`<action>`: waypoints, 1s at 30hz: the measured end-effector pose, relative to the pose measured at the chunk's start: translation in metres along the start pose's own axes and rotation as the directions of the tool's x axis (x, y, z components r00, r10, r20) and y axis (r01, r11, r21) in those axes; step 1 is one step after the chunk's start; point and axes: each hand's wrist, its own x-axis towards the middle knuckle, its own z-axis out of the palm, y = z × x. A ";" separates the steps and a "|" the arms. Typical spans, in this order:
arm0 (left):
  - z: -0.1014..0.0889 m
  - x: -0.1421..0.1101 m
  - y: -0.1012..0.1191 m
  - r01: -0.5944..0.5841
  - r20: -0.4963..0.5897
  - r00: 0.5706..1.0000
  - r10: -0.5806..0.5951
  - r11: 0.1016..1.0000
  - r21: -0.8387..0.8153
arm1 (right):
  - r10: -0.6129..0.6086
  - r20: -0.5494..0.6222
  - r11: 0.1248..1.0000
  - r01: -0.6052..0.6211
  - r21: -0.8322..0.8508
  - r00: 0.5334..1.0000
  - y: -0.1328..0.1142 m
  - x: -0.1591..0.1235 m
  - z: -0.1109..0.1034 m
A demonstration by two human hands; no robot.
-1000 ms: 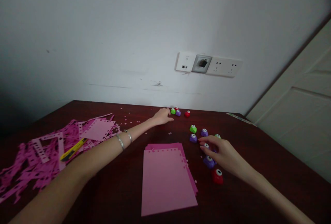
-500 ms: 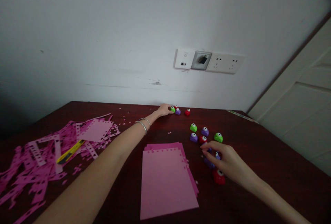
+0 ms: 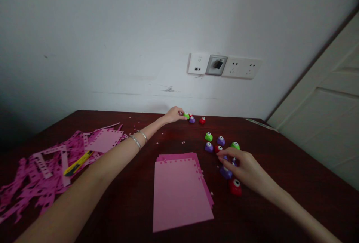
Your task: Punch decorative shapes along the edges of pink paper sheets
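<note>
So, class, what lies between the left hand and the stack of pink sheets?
In the head view, a stretch of dark tabletop with a few small pink cut-outs lies between the left hand and the stack of pink sheets.

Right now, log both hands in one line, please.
left hand: at far green eye-topped piece | right hand: among nearer pieces | grips: unclear | pink sheets: stacked on table

The reddish-brown worktop (image 3: 126,202) supports a central stack of pink sheets (image 3: 181,194), punched pink strips (image 3: 65,160) at left, green, purple and red eye-topped pieces (image 3: 220,141), and a flat strip (image 3: 260,124) at right.
</note>
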 end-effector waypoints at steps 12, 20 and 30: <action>-0.031 -0.133 0.093 -0.217 0.132 0.964 0.230 0.970 -0.107 | -0.045 0.003 0.996 0.045 0.074 0.999 -0.042 -0.001 -0.006; -0.021 -0.164 0.098 -0.198 0.204 0.952 0.227 0.968 -0.152 | -0.096 0.081 0.988 0.086 0.126 0.992 -0.055 0.003 0.002; -0.015 -0.170 0.109 -0.199 0.208 0.948 0.242 0.958 -0.208 | -0.185 0.065 0.975 0.175 0.135 0.981 -0.058 0.007 0.018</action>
